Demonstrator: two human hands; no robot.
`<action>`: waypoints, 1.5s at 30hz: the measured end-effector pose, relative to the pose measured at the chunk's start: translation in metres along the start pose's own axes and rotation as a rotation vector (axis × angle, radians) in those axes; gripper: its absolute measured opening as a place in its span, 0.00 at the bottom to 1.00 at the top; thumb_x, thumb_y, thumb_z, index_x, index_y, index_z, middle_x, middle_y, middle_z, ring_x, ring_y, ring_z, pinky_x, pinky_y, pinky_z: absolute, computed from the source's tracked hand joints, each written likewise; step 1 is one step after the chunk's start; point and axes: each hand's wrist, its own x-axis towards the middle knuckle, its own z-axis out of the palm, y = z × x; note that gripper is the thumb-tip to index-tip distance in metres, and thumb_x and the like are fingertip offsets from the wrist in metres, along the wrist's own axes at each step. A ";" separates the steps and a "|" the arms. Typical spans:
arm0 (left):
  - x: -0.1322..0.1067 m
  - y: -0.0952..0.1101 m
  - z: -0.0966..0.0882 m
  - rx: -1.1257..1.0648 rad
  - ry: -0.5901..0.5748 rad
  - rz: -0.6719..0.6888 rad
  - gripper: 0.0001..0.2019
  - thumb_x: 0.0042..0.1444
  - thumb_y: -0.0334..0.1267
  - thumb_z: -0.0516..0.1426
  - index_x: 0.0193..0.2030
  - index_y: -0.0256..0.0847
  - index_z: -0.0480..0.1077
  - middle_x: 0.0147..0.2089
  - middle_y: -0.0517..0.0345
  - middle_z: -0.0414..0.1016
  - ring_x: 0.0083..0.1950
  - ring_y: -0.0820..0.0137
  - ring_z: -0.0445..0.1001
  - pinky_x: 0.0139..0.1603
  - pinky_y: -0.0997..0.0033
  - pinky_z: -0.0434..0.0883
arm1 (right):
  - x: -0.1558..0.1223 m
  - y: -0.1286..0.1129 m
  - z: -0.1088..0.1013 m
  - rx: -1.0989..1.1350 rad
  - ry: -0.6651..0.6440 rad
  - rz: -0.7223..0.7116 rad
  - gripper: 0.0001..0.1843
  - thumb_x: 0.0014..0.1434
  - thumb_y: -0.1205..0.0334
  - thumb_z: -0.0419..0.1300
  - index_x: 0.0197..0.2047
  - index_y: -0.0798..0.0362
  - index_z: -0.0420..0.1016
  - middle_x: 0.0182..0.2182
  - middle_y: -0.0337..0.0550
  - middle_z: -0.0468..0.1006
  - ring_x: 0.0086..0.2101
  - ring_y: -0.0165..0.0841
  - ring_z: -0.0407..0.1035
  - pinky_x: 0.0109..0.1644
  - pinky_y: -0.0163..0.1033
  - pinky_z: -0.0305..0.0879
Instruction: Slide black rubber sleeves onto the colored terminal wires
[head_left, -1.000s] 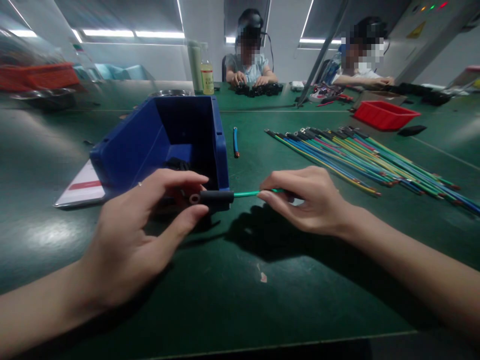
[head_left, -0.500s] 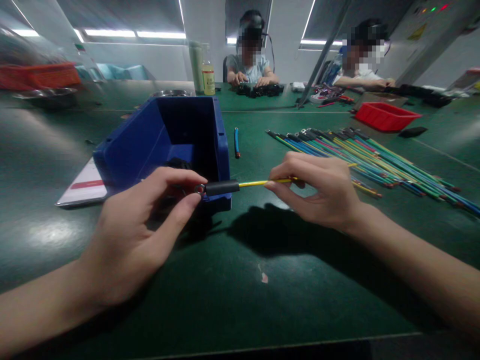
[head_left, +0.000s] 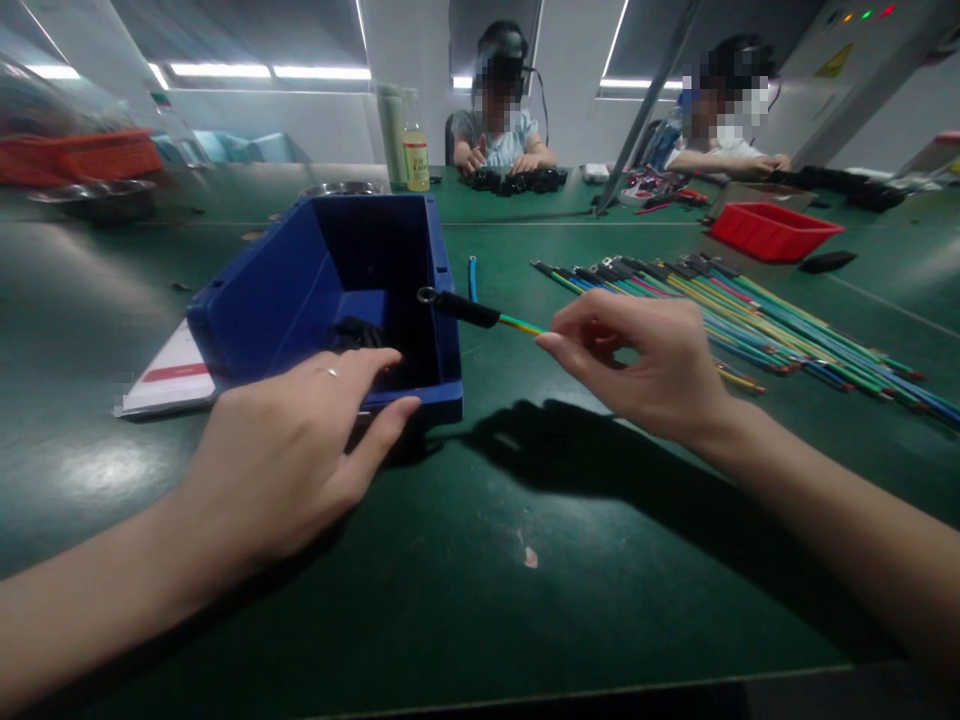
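Observation:
Between the thumb and fingers of my right hand [head_left: 637, 365] is a yellow-green wire [head_left: 519, 324]. A black sleeve [head_left: 469, 309] covers its far part, and a metal ring terminal [head_left: 427, 295] sticks out at the tip, tilted up to the left. My left hand [head_left: 315, 440] is at the front edge of the blue bin [head_left: 262, 270], thumb and index finger apart, holding nothing visible. Inside the bin lie some black pieces [head_left: 358, 335], partly hidden by that hand. Beyond the held wire a short blue wire [head_left: 472, 278] lies on the green table [head_left: 465, 610].
Many-coloured wires [head_left: 750, 320] with black sleeves lie in a row at the right. Behind them are a red tray [head_left: 776, 232] and a black piece [head_left: 826, 262]. A white card [head_left: 169, 375] lies left of the bin. Two people sit across the table, near a bottle [head_left: 416, 150].
My left fingers have let go of the ring terminal and moved apart over the bin's front. The wire's terminal end has swung upward in my right hand.

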 end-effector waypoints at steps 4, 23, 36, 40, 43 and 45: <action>-0.001 0.002 0.001 0.010 -0.039 -0.005 0.38 0.87 0.63 0.38 0.49 0.43 0.82 0.36 0.50 0.88 0.32 0.52 0.86 0.30 0.56 0.69 | 0.001 0.000 0.000 0.049 -0.037 0.164 0.18 0.76 0.51 0.66 0.33 0.47 0.77 0.25 0.36 0.75 0.24 0.29 0.66 0.31 0.38 0.63; -0.002 0.002 0.001 -0.050 -0.130 -0.111 0.39 0.83 0.71 0.40 0.41 0.46 0.80 0.36 0.49 0.87 0.33 0.51 0.85 0.31 0.56 0.66 | 0.012 0.019 0.002 -0.495 -0.522 0.635 0.13 0.79 0.57 0.63 0.49 0.50 0.89 0.42 0.51 0.91 0.40 0.44 0.81 0.39 0.42 0.62; 0.004 0.004 -0.003 -0.058 -0.044 -0.032 0.35 0.86 0.63 0.44 0.41 0.43 0.82 0.43 0.49 0.86 0.42 0.55 0.83 0.36 0.55 0.72 | 0.016 0.028 -0.023 -0.094 -0.781 0.665 0.13 0.72 0.55 0.64 0.36 0.49 0.83 0.28 0.43 0.83 0.27 0.38 0.76 0.32 0.41 0.65; 0.005 0.007 -0.002 0.002 -0.033 0.006 0.34 0.86 0.60 0.43 0.44 0.43 0.82 0.46 0.46 0.86 0.46 0.53 0.82 0.38 0.54 0.71 | 0.014 0.019 -0.003 -0.684 -0.591 0.635 0.17 0.79 0.57 0.58 0.49 0.51 0.89 0.41 0.56 0.90 0.36 0.46 0.81 0.34 0.44 0.56; 0.004 0.007 0.000 -0.046 -0.050 -0.015 0.35 0.87 0.61 0.41 0.44 0.44 0.82 0.43 0.48 0.85 0.44 0.52 0.81 0.42 0.51 0.72 | 0.015 0.018 -0.002 -0.773 -0.587 0.613 0.20 0.80 0.56 0.56 0.54 0.51 0.91 0.45 0.59 0.91 0.38 0.48 0.82 0.34 0.45 0.53; 0.003 0.005 0.001 -0.090 -0.070 -0.051 0.36 0.86 0.64 0.41 0.43 0.46 0.82 0.39 0.50 0.84 0.41 0.53 0.80 0.41 0.51 0.70 | 0.016 0.019 -0.006 -0.723 -0.616 0.626 0.17 0.76 0.54 0.60 0.53 0.49 0.91 0.46 0.55 0.92 0.38 0.47 0.81 0.34 0.44 0.56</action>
